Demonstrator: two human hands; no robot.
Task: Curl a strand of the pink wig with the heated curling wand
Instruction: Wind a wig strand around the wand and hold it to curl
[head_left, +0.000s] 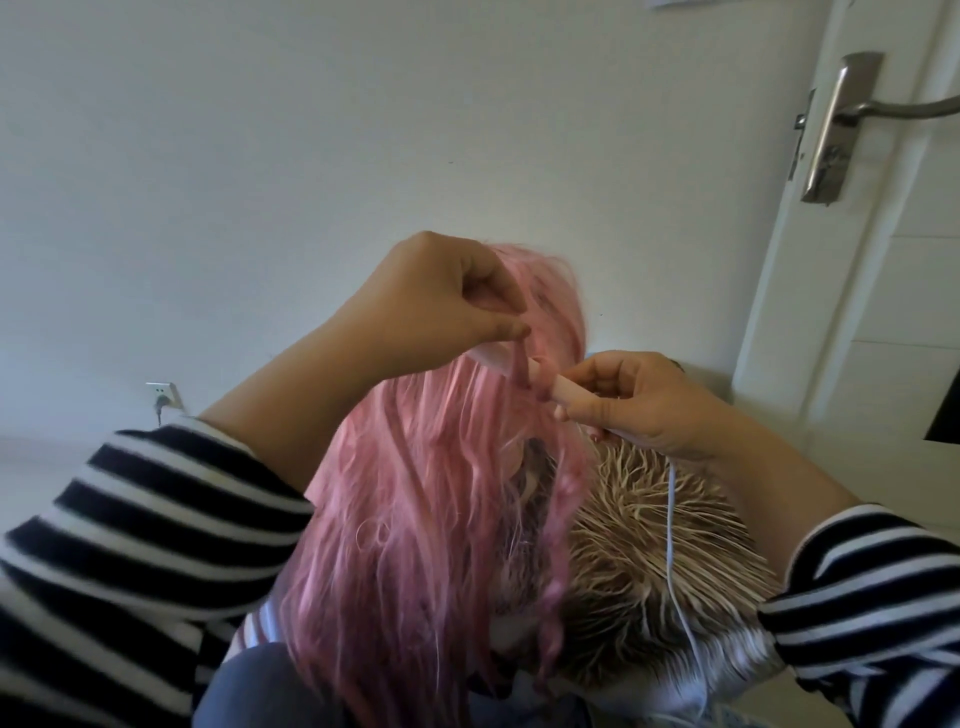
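Observation:
The pink wig hangs long and loose in the middle of the head view. My left hand is above it, thumb and finger pinched on a thin pink strand that runs down to the curling wand. The strand is wrapped around the wand's pale pink barrel. My right hand grips the wand's handle from the right, holding the barrel level and pointing left. A white cord drops from the handle past my right wrist.
A spiky blond wig lies just right of the pink one, under my right hand. A white wall is behind, with a socket and plug low at left. A white door with a metal handle stands at right.

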